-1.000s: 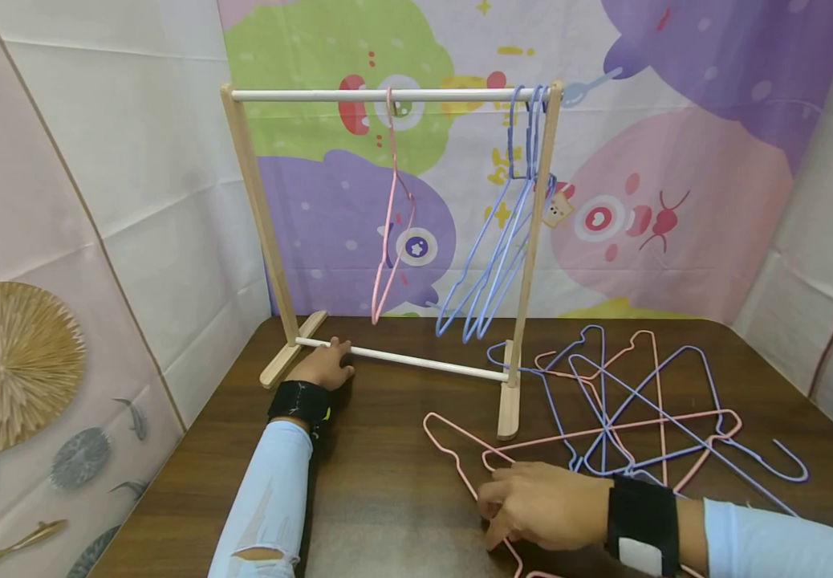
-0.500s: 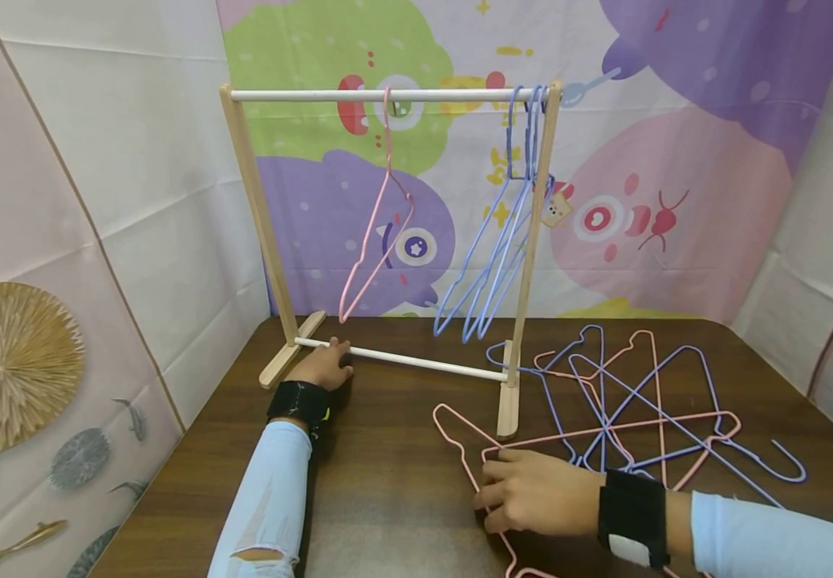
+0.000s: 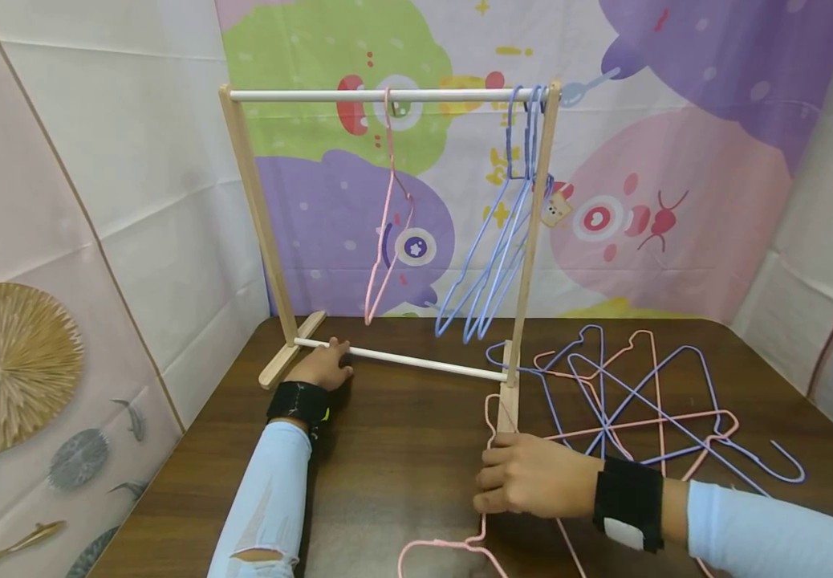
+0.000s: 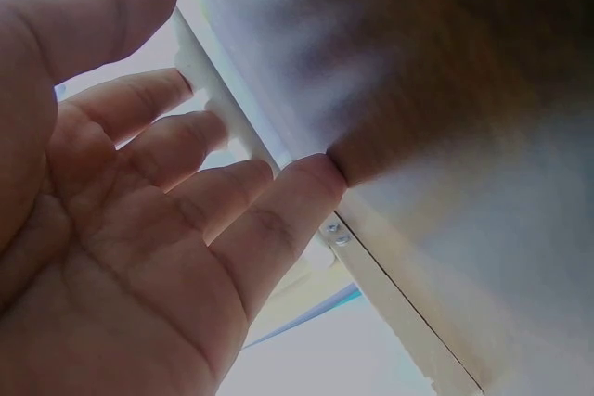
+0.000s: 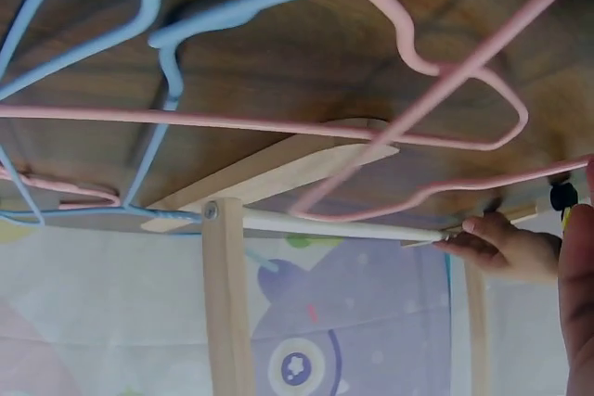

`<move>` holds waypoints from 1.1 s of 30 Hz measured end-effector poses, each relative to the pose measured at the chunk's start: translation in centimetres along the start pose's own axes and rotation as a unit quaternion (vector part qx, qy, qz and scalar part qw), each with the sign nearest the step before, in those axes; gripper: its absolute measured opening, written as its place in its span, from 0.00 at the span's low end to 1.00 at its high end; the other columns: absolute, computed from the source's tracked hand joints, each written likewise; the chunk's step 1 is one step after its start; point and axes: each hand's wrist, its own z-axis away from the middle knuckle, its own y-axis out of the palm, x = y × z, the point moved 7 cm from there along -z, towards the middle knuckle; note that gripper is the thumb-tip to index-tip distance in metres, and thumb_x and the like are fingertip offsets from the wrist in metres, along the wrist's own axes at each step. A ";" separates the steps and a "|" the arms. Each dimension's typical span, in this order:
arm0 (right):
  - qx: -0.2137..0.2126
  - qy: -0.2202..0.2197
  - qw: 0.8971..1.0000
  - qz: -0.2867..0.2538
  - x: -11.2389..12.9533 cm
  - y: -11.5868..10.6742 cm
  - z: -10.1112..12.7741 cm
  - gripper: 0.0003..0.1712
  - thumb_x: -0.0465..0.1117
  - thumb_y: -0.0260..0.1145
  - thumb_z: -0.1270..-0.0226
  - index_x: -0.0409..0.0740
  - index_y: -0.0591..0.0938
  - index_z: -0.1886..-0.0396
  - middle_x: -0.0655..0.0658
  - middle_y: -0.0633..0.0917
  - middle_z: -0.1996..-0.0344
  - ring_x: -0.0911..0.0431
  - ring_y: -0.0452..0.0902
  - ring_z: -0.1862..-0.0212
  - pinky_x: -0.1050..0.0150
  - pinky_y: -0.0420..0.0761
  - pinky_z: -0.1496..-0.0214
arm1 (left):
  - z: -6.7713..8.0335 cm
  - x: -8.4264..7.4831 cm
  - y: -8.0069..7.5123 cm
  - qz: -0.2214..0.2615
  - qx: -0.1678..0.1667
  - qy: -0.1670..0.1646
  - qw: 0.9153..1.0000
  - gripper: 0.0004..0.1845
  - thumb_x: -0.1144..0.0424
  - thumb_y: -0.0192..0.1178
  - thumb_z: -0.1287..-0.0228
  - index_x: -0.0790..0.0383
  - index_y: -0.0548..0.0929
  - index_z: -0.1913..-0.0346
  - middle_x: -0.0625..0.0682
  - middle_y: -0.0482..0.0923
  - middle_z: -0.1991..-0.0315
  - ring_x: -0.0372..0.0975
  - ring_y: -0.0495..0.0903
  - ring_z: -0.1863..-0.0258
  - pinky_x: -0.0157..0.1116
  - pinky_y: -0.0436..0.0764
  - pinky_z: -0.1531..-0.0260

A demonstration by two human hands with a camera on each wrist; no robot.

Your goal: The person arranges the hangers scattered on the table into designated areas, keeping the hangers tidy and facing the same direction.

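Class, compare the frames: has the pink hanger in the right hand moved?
Yes. The pink hanger has swung from lying flat left of the rack foot to upright before it.

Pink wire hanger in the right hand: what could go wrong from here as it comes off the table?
1. The pink wire hanger in the right hand rises right beside the wooden rack's foot; it might snag there.
2. The pile of blue and pink hangers lies crossed; one may drag along.
3. The left hand only rests on the white bottom rail; the rack could shift.
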 end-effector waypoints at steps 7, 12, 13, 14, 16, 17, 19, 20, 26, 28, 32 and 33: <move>0.003 0.031 0.999 -0.022 -1.3 0.3 0.0 0.13 0.48 0.73 0.47 0.63 0.85 0.59 0.65 0.84 0.64 0.64 0.75 0.63 0.67 0.70 0.60 | 0.0 0.1 0.2 0.004 0.003 -0.009 1.000 0.33 0.61 0.54 0.24 0.69 0.60 0.22 0.74 0.50 0.23 0.65 0.54 0.24 0.59 0.60 0.27; -0.001 0.037 0.999 -0.026 -1.8 0.7 0.2 0.11 0.49 0.72 0.45 0.62 0.85 0.60 0.64 0.85 0.64 0.64 0.75 0.63 0.67 0.70 0.61 | 0.0 0.1 0.2 0.001 0.003 -0.009 1.000 0.33 0.61 0.54 0.24 0.69 0.60 0.22 0.75 0.51 0.23 0.65 0.55 0.24 0.59 0.60 0.27; -0.002 0.039 0.999 -0.026 -1.8 0.7 0.3 0.11 0.49 0.72 0.45 0.63 0.86 0.60 0.64 0.85 0.64 0.63 0.74 0.63 0.67 0.70 0.61 | 0.0 0.0 0.2 0.000 0.003 -0.008 1.000 0.33 0.61 0.54 0.24 0.70 0.60 0.22 0.75 0.51 0.23 0.65 0.55 0.24 0.59 0.60 0.27; -0.002 0.042 0.999 -0.026 -2.0 0.8 0.3 0.11 0.48 0.73 0.45 0.63 0.86 0.60 0.64 0.85 0.64 0.63 0.74 0.63 0.67 0.70 0.61 | 0.0 0.0 0.2 0.000 0.002 -0.008 1.000 0.33 0.61 0.54 0.24 0.70 0.60 0.22 0.75 0.51 0.23 0.65 0.55 0.24 0.59 0.60 0.27; -0.002 0.049 0.999 -0.024 -2.2 1.0 0.4 0.12 0.47 0.73 0.46 0.63 0.86 0.60 0.63 0.85 0.64 0.63 0.74 0.63 0.67 0.71 0.60 | 0.0 0.1 0.3 -0.001 0.002 -0.009 1.000 0.33 0.61 0.54 0.24 0.69 0.60 0.22 0.75 0.51 0.23 0.65 0.55 0.24 0.59 0.61 0.27; -0.001 0.052 0.998 -0.022 -2.3 1.1 0.4 0.12 0.47 0.73 0.46 0.62 0.86 0.60 0.63 0.85 0.64 0.62 0.74 0.63 0.67 0.71 0.60 | 0.0 0.1 0.3 -0.001 0.003 -0.009 1.000 0.33 0.61 0.54 0.24 0.69 0.60 0.22 0.75 0.51 0.23 0.65 0.55 0.24 0.59 0.61 0.27; -0.001 0.060 0.998 -0.016 -2.6 1.3 0.5 0.12 0.45 0.74 0.46 0.62 0.86 0.60 0.62 0.84 0.66 0.61 0.73 0.63 0.66 0.72 0.59 | 0.0 0.2 0.3 -0.001 0.004 -0.010 1.000 0.33 0.61 0.54 0.24 0.69 0.60 0.22 0.75 0.51 0.23 0.65 0.55 0.24 0.59 0.60 0.27; 0.001 0.065 0.998 -0.013 -2.7 1.5 0.5 0.12 0.45 0.74 0.45 0.62 0.86 0.60 0.62 0.83 0.66 0.61 0.73 0.63 0.66 0.72 0.59 | 0.0 0.2 0.3 -0.001 0.004 -0.011 1.000 0.33 0.61 0.54 0.24 0.69 0.60 0.22 0.75 0.51 0.23 0.65 0.55 0.24 0.59 0.60 0.27; 0.013 0.102 0.994 -0.026 -3.6 2.1 1.0 0.12 0.44 0.75 0.43 0.61 0.88 0.58 0.60 0.83 0.68 0.60 0.72 0.63 0.66 0.73 0.60 | 0.0 0.1 0.2 -0.001 0.004 -0.010 1.000 0.33 0.61 0.54 0.24 0.69 0.60 0.22 0.75 0.51 0.23 0.65 0.54 0.24 0.59 0.60 0.27; 0.017 0.111 0.993 -0.031 -3.9 2.2 1.3 0.15 0.41 0.76 0.45 0.60 0.89 0.57 0.59 0.83 0.68 0.60 0.73 0.62 0.66 0.73 0.60 | -0.1 0.1 0.2 0.000 0.005 -0.010 1.000 0.33 0.61 0.54 0.24 0.69 0.60 0.22 0.75 0.50 0.23 0.64 0.54 0.24 0.59 0.60 0.27; 0.019 0.132 0.990 -0.042 -4.6 2.4 2.0 0.20 0.33 0.76 0.50 0.58 0.89 0.57 0.57 0.85 0.67 0.59 0.75 0.61 0.63 0.76 0.58 | -0.1 0.1 0.1 0.000 0.006 -0.008 1.000 0.33 0.61 0.55 0.24 0.70 0.60 0.22 0.75 0.51 0.23 0.65 0.55 0.24 0.59 0.60 0.27; 0.018 0.139 0.989 -0.048 -4.8 2.5 2.1 0.21 0.32 0.75 0.50 0.57 0.89 0.57 0.57 0.85 0.67 0.59 0.75 0.61 0.63 0.76 0.58 | -0.1 0.1 0.1 0.000 0.007 -0.008 1.000 0.33 0.61 0.54 0.24 0.69 0.60 0.22 0.75 0.50 0.23 0.65 0.54 0.24 0.59 0.60 0.27</move>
